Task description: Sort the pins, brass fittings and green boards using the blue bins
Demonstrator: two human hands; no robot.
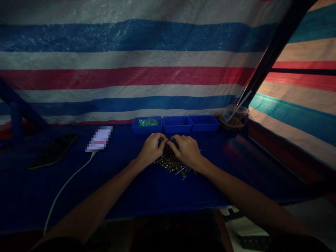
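Note:
My left hand (152, 148) and my right hand (187, 149) meet above a heap of small metal parts (172, 162) on the blue table. The fingertips of both hands are pinched together and nearly touch each other. Whatever sits between them is too small and dark to name. In the heap lie brass-coloured, rounded pieces, with thin silvery pins or rods (183, 171) sticking out at its right and near side. My hands cover the far part of the heap.
Behind my hands stand three blue trays: one with a green plastic bag (148, 121), a middle tray (177, 128) with a small dark item, and a right tray (204, 126). A clear plastic tub (236, 112) is at right. Leftward lie a phone (99, 139) on a white cable and a dark tablet-like slab (54, 151).

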